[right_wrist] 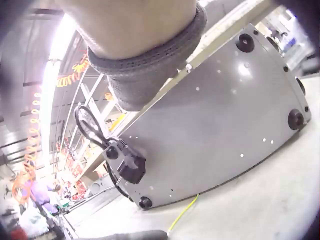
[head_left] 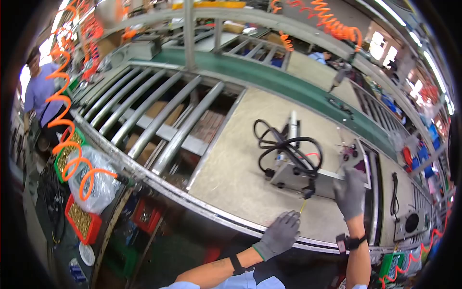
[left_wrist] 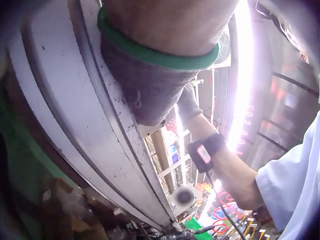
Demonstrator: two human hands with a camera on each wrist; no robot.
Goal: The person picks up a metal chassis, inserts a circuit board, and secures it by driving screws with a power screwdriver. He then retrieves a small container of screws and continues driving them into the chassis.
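A grey metal housing (head_left: 308,183) with black rubber feet stands on edge on the worktable. Its black power cord (head_left: 308,144) lies looped over it, and the plug (right_wrist: 132,167) hangs against the grey face. My gloved right hand (head_left: 350,192) is at the housing's right end, over its top edge; in the right wrist view the fingers are hidden behind the panel. On the table's front part rests my gloved left hand (head_left: 280,234), fingers extended. Its fingertips are right by the end of a yellow-green wire (right_wrist: 184,212) coming from under the housing.
Metal rollers (head_left: 178,125) lie left of the table board. A green conveyor belt (head_left: 231,70) runs behind. Red bins (head_left: 84,221) of screws and an orange coiled hose (head_left: 62,106) are at left. Another grey panel (head_left: 411,224) lies at right. A person (head_left: 41,89) stands far left.
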